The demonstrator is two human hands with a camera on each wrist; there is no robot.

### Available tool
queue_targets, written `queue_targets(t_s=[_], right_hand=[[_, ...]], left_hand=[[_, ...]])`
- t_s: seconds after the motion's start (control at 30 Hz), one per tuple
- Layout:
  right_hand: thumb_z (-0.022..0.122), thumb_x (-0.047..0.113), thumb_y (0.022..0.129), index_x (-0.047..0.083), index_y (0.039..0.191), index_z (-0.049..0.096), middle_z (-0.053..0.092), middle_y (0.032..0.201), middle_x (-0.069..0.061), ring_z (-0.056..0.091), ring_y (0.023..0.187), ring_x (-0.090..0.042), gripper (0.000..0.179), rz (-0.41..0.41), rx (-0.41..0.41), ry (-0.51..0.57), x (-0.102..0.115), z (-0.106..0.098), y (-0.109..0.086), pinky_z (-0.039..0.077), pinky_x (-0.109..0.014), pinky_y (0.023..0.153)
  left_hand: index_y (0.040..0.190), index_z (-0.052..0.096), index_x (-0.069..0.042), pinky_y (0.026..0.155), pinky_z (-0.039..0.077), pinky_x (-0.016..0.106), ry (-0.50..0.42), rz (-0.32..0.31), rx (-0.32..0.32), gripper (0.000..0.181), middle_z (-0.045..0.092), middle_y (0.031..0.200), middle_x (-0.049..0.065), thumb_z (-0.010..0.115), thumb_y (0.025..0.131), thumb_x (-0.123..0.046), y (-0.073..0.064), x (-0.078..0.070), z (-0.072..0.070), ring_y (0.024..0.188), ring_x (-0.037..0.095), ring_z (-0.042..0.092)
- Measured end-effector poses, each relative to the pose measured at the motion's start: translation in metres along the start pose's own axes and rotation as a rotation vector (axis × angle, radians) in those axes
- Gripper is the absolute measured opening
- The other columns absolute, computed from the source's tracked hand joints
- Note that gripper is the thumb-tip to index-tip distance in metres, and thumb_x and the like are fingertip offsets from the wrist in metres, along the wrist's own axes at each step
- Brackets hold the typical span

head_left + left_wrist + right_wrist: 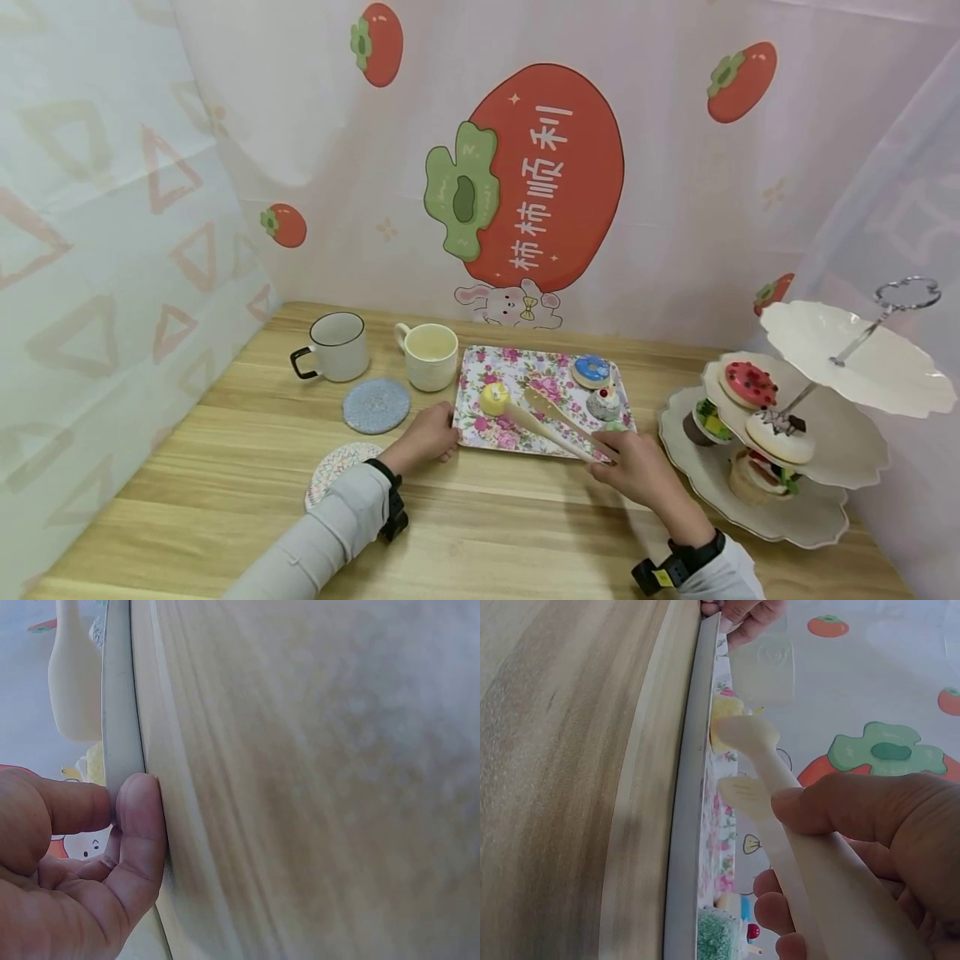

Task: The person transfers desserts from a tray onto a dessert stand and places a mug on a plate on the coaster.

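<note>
My left hand (pixel 422 439) pinches the front left corner of a floral tray (pixel 517 448) between thumb and fingers; the left wrist view shows the tray's rim in that pinch. My right hand (pixel 637 468) holds cream-coloured tongs (pixel 802 847) over the tray, their two arms spread apart. One tong tip is beside a small yellow cake (pixel 494 399) on the tray's left; whether they touch, I cannot tell. At the tray's right are a blue donut (pixel 591 372), a small cake with a cherry (pixel 603 405) and a partly hidden green sweet (pixel 717 934).
A tiered stand (pixel 892 358) with donuts and cupcakes stands on the right. Behind my left hand are a white mug with a black handle (pixel 341 350), a cream mug (pixel 431 358) and a blue-grey coaster (pixel 377 406). A speckled coaster (pixel 330 471) lies partly under the left forearm.
</note>
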State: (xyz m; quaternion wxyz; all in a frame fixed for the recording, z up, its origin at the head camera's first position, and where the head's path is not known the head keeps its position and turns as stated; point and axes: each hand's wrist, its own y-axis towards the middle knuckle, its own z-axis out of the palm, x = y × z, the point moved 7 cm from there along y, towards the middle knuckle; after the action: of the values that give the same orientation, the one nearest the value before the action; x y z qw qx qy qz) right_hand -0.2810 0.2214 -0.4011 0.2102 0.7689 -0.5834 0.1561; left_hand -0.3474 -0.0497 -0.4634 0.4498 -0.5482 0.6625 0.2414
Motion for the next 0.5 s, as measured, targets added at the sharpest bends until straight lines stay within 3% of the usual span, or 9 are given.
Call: queue_targets(t_s=[0.17, 0.37, 0.5], right_hand=[[0.076, 0.012, 0.075, -0.005, 0.110, 0.065, 0.065, 0.102, -0.019, 0.057, 0.064, -0.007, 0.040, -0.007, -0.007, -0.020, 0.0012, -0.0021, -0.0004, 0.045, -0.029, 0.056], [0.076, 0.011, 0.075, -0.006, 0.111, 0.064, 0.064, 0.104, -0.022, 0.047, 0.044, -0.005, 0.041, -0.006, 0.000, 0.008, 0.0028, -0.0013, -0.0006, 0.041, -0.025, 0.049], [0.076, 0.012, 0.076, -0.007, 0.111, 0.064, 0.064, 0.104, -0.022, 0.046, 0.043, -0.004, 0.042, -0.001, 0.001, 0.009, 0.0026, -0.0015, -0.0007, 0.040, -0.025, 0.048]], left_hand=[[0.097, 0.050, 0.004, 0.044, 0.048, 0.026, 0.028, 0.008, -0.001, 0.009, 0.056, 0.064, 0.010, 0.052, 0.088, 0.004, 0.0005, 0.0004, 0.0000, 0.050, 0.015, 0.053], [0.095, 0.050, 0.004, 0.044, 0.048, 0.027, 0.028, 0.015, 0.004, 0.007, 0.057, 0.066, 0.011, 0.051, 0.089, 0.004, 0.0012, 0.0011, 0.0007, 0.050, 0.016, 0.053], [0.093, 0.049, 0.003, 0.044, 0.048, 0.026, 0.028, 0.012, 0.003, 0.005, 0.056, 0.065, 0.010, 0.051, 0.089, 0.003, 0.0015, 0.0020, 0.0006, 0.050, 0.015, 0.053]])
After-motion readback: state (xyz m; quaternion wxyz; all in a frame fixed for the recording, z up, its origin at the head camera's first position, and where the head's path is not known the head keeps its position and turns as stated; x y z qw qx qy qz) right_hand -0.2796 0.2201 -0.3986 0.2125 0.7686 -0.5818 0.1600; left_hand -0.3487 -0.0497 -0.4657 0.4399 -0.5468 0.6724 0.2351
